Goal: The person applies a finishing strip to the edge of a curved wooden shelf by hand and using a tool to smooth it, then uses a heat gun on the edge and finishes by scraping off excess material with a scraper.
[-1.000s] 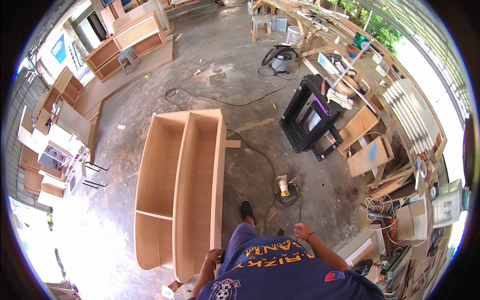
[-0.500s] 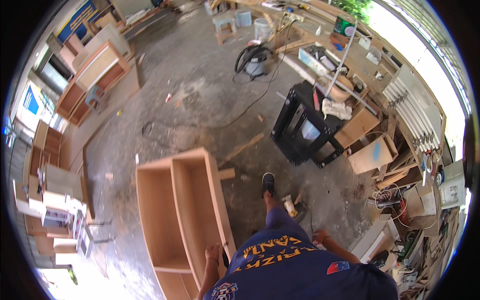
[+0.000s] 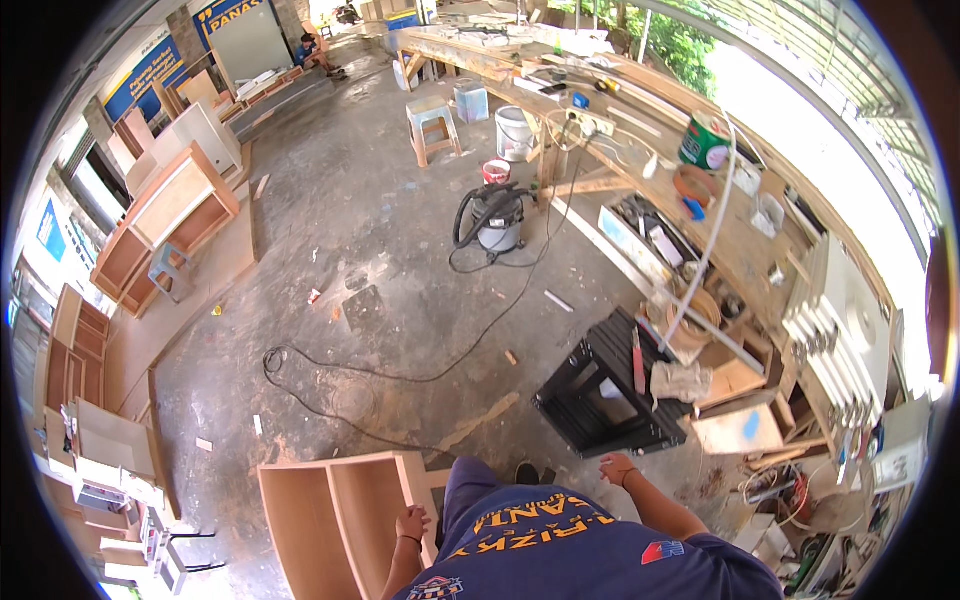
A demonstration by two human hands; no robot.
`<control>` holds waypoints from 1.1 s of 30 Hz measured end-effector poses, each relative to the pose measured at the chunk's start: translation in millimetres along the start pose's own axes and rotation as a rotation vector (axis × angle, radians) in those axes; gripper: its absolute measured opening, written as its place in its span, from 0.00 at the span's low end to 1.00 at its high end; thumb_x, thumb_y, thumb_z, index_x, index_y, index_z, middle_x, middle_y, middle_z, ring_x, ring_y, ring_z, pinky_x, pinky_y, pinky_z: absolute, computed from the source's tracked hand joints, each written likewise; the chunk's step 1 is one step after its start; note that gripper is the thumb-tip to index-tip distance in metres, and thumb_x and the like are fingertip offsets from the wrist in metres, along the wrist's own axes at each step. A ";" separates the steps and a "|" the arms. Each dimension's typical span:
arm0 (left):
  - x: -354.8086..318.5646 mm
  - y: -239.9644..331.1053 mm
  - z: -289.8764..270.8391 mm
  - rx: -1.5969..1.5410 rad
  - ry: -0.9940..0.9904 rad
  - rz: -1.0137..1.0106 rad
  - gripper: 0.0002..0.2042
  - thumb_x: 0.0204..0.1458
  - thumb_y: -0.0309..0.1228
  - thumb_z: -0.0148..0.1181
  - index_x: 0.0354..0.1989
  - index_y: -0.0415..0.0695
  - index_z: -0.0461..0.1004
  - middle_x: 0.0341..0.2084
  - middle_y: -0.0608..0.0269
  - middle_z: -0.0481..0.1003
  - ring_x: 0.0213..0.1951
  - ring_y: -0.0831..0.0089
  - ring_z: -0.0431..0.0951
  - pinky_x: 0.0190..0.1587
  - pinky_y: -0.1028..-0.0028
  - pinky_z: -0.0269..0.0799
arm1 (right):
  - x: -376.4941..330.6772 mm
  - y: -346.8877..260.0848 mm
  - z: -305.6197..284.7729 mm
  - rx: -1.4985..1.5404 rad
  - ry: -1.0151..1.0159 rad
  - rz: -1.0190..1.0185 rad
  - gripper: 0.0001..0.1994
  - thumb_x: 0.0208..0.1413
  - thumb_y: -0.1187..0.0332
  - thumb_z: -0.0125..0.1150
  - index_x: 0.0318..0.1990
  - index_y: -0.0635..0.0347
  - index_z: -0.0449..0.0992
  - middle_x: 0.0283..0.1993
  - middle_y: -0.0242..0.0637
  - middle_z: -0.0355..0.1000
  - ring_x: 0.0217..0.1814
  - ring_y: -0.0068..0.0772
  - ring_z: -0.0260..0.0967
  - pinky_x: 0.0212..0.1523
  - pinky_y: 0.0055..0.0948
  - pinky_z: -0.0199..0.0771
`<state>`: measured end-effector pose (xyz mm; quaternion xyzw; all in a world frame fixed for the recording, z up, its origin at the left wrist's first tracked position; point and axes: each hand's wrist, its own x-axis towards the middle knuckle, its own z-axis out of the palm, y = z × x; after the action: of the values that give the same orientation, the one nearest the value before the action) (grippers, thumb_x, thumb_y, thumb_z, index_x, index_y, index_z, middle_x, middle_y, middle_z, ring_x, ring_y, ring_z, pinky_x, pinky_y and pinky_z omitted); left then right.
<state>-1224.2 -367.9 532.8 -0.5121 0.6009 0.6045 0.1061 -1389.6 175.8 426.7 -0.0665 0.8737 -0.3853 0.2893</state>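
Observation:
At the lower middle my left hand (image 3: 412, 522) hangs beside an open wooden cabinet (image 3: 375, 505), over its right edge. Its fingers are loosely bent and apart, and I see nothing in them; whether it touches the wood I cannot tell. My right hand (image 3: 617, 468) is held out to the right with its fingers apart and nothing between them. Just beyond it stands a black slatted frame stand (image 3: 600, 395). On that stand lie a red-handled tool (image 3: 638, 362) and a crumpled whitish cloth (image 3: 681, 382).
A grey and black vacuum cleaner (image 3: 497, 225) stands ahead, its dark cable (image 3: 440, 379) looping across the concrete floor. A long cluttered workbench (image 3: 640, 165) runs along the right. More wooden cabinets (image 3: 170, 235) line the left side. Far back, another person (image 3: 313, 55) sits low.
My view has tilted up and moved forward, so the cabinet now sits lower and the black stand closer. My right hand has come forward beside the stand. My left hand has shifted slightly.

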 end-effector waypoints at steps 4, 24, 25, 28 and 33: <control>73.0 47.7 42.1 0.239 -0.160 0.086 0.13 0.52 0.38 0.55 0.37 0.43 0.79 0.24 0.63 0.77 0.28 0.71 0.78 0.30 0.71 0.72 | 123.1 -118.4 -82.2 0.171 0.116 0.150 0.11 0.54 0.69 0.57 0.43 0.64 0.75 0.30 0.41 0.77 0.27 0.31 0.76 0.31 0.29 0.76; 358.1 370.9 77.7 0.157 0.026 -0.040 0.12 0.55 0.41 0.53 0.41 0.50 0.76 0.40 0.54 0.77 0.40 0.58 0.79 0.40 0.62 0.75 | 637.9 -349.0 -262.6 -0.111 0.570 0.099 0.11 0.56 0.62 0.52 0.37 0.56 0.79 0.36 0.47 0.77 0.41 0.52 0.73 0.42 0.42 0.72; 361.0 376.7 87.1 0.198 0.034 -0.042 0.13 0.55 0.41 0.52 0.41 0.49 0.76 0.40 0.53 0.77 0.40 0.57 0.79 0.40 0.62 0.75 | 670.7 -366.2 -287.2 -0.077 0.615 0.076 0.11 0.56 0.62 0.52 0.38 0.55 0.79 0.37 0.46 0.77 0.42 0.51 0.73 0.43 0.41 0.72; 367.2 386.0 127.1 0.458 0.048 -0.029 0.13 0.55 0.41 0.52 0.40 0.47 0.76 0.40 0.52 0.77 0.41 0.55 0.78 0.41 0.62 0.74 | 792.2 -387.6 -364.4 -0.040 0.785 -0.165 0.07 0.52 0.67 0.55 0.37 0.52 0.78 0.31 0.41 0.76 0.35 0.42 0.75 0.35 0.38 0.72; 393.3 449.0 216.0 0.690 0.146 -0.052 0.15 0.56 0.41 0.51 0.40 0.44 0.76 0.40 0.49 0.77 0.41 0.53 0.78 0.43 0.61 0.73 | 983.0 -435.0 -527.6 -0.141 0.746 -0.149 0.14 0.57 0.59 0.55 0.44 0.57 0.76 0.44 0.45 0.75 0.47 0.50 0.72 0.47 0.43 0.72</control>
<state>-1842.5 -493.8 463.2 -0.5029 0.7626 0.3248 0.2451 -2539.6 -124.6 572.4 -0.0047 0.9361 -0.3419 -0.0824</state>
